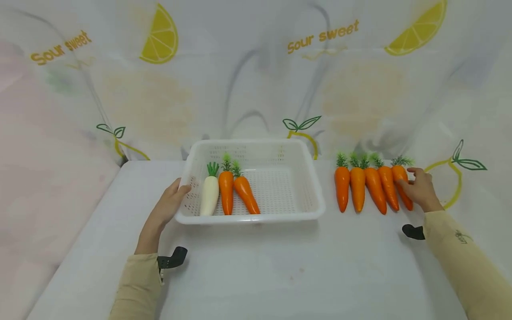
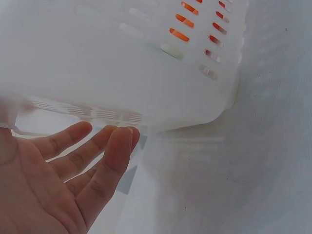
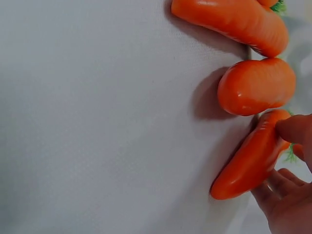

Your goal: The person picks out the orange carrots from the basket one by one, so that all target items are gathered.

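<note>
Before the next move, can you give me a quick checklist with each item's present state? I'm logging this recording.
1. Right hand on the rightmost carrot: ok, thumb and fingers on opposite sides.
2. Rightmost carrot clear of the neighbouring carrot: cannot tell, they lie very close.
3. Left hand at the basket: ok, at its left rim; how firmly it holds, cannot tell.
4. Basket upright: ok, opening upward.
5. Bare floor inside the basket: ok, to the right of the white radish and the two carrots inside.
</note>
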`<state>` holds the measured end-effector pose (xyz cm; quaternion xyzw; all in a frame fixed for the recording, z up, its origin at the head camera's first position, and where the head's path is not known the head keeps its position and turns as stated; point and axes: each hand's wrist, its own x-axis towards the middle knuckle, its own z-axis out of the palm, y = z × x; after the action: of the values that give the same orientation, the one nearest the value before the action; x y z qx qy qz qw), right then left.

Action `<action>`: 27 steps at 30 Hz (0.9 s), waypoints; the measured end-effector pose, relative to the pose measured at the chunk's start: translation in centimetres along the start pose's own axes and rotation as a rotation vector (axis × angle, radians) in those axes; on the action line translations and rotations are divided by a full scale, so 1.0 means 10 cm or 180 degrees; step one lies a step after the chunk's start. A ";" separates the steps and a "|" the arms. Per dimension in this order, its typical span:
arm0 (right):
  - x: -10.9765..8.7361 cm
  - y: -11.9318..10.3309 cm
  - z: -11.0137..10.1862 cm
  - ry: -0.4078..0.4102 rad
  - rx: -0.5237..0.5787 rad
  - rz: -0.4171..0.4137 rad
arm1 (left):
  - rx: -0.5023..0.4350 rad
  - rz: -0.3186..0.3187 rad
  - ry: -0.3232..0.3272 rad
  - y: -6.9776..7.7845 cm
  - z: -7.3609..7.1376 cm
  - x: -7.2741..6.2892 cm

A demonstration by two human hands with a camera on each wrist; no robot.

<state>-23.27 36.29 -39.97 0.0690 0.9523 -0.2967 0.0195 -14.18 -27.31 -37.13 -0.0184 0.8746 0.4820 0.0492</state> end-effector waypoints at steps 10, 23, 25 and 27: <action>-0.07 0.03 0.05 0.0079 0.0072 -0.0190 | 0.0038 -0.0011 -0.0012 -0.03 0.00 0.02; -0.13 -0.48 0.07 0.0443 0.0497 -0.0831 | 0.0017 0.0005 -0.0062 -0.03 0.04 0.04; -0.13 -0.65 0.09 0.0443 0.0589 -0.0923 | 0.0020 0.0008 -0.0045 -0.04 0.03 0.03; -0.14 -0.79 0.12 0.0413 0.0639 -0.0978 | 0.0040 0.0015 -0.0029 -0.04 0.03 0.03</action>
<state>-23.02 28.98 -36.36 -0.0566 0.9165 -0.3846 -0.0944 -14.40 -27.27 -37.64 -0.0138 0.8774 0.4768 0.0521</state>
